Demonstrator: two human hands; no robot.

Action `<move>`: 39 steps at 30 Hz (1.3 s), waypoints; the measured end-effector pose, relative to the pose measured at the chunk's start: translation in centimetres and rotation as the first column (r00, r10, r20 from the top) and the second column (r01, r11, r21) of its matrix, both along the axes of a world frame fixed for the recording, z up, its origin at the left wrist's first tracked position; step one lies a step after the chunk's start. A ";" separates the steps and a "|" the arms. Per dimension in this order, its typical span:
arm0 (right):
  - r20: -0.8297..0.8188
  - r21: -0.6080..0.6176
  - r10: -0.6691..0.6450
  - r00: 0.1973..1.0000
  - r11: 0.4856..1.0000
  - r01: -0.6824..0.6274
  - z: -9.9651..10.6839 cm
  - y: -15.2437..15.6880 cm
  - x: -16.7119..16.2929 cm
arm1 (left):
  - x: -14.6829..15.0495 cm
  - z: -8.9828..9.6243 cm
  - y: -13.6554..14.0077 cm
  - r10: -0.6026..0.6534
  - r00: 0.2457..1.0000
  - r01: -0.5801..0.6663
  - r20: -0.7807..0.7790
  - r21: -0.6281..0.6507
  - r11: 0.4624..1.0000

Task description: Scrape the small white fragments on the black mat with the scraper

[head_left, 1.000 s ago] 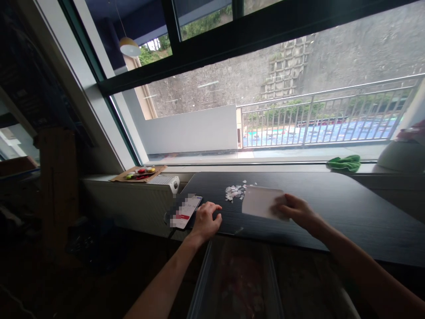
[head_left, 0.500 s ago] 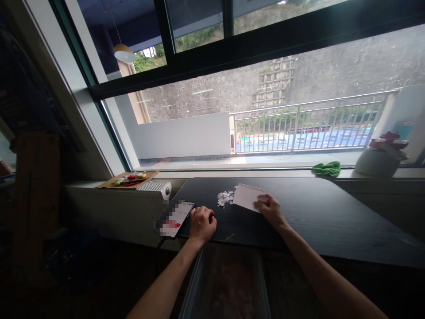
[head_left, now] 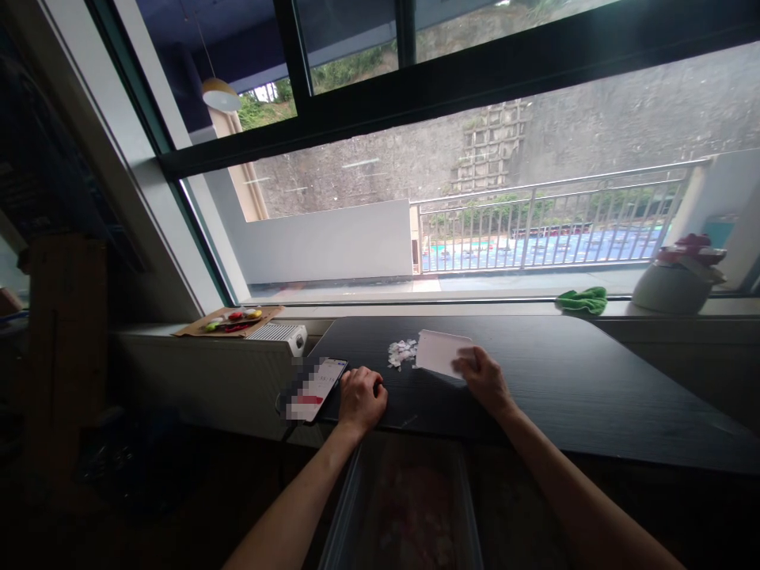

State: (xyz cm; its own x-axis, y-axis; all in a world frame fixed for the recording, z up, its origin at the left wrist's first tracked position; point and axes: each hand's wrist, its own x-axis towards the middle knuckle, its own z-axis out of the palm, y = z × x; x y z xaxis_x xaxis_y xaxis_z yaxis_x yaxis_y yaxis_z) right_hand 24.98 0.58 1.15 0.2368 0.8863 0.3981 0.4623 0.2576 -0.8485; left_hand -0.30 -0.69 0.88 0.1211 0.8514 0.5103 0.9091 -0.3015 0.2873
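My right hand point(head_left: 484, 378) pinches the right end of a flat white card point(head_left: 440, 353), which is tilted slightly above the black table point(head_left: 558, 380). The fingertips are a little blurred. The card's left edge meets a small heap of white scraps point(head_left: 402, 353). My left hand point(head_left: 362, 398) rests on the table near its front edge, fingers curled in, with nothing visible in them. Just left of it lies a phone point(head_left: 317, 389) with a lit, partly blurred screen.
Below the table's front edge is a clear plastic bin point(head_left: 409, 507) with pale bits inside. A green cloth point(head_left: 582, 300) and a grey-white pot point(head_left: 674, 281) stand on the sill. Cardboard with colourful pieces point(head_left: 231, 319) lies at left, beside a radiator point(head_left: 279, 339).
My right hand and the card have shifted very slightly left. The left hand stays in place on the table.
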 end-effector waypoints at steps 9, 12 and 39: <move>0.022 0.006 0.003 1.000 1.000 -0.003 1.0 0.2 -1.2 | 0.1 -0.3 0.1 0.001 1.000 -0.001 0.021 0.001 1.000; 0.036 -0.002 0.072 0.997 0.997 -0.072 1.2 0.8 -2.8 | 0.1 -0.2 0.1 0.001 1.000 -0.001 0.025 0.000 1.000; 0.132 -0.072 -0.069 0.989 0.994 0.079 2.9 -0.1 1.8 | 0.3 0.1 -0.2 0.022 1.000 -0.022 0.002 -0.022 1.000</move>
State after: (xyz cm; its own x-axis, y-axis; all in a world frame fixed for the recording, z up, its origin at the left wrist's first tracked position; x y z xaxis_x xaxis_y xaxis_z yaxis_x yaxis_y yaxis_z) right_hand 26.78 0.50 4.04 0.2536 0.8975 0.3607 0.5846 0.1548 -0.7964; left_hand 0.04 -0.92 0.98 0.1009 0.8650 0.4916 0.9150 -0.2747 0.2954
